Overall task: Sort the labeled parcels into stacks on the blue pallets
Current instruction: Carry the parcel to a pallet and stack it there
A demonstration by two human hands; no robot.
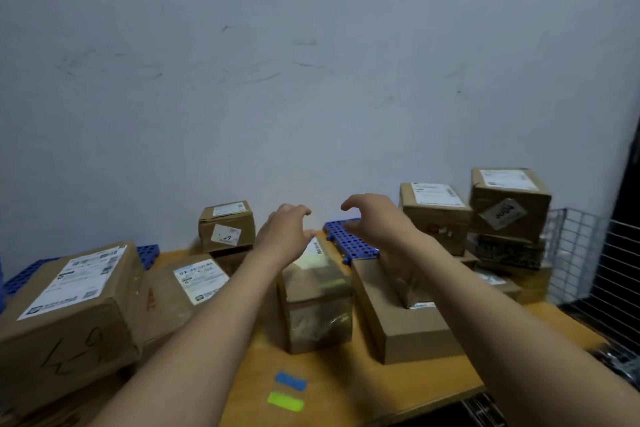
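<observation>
A: A scuffed pale wall (311,62) fills the background, and below it a wooden table (346,381) is crowded with brown cardboard parcels.

B: Where are the hands?

A: Both are out over the middle of the table. The left hand (282,234) and the right hand (375,218) hover side by side, apart. Their fingers are spread and hooked like claws, and neither one has hold of anything.

B: What's beneath them?

A: A tall taped parcel (315,305) stands upright mid-table with a white label on top. The left hand is over its far end. Whether it touches the cardboard, I can't tell from this angle.

B: And the pallets?

A: A right blue pallet (349,241) lies at the far edge, right of centre, with its grid showing bare under the right hand. A left blue pallet (149,253) peeks out at the far left, behind a large labeled parcel (69,298) at the left edge.

B: Any stacks?

A: In the far right corner a pale-labeled box (433,215) stands beside a stickered box (510,208), which sits on a dark parcel (507,251). At the far edge, left of centre, a small box (227,225) rests on another. Right of the tall taped parcel lies a flat box (408,333).

B: And the near edge?

A: A blue strip (291,381) lies there, with a green strip (285,402) just nearer. A wire basket (575,253) stands past the right edge.
</observation>
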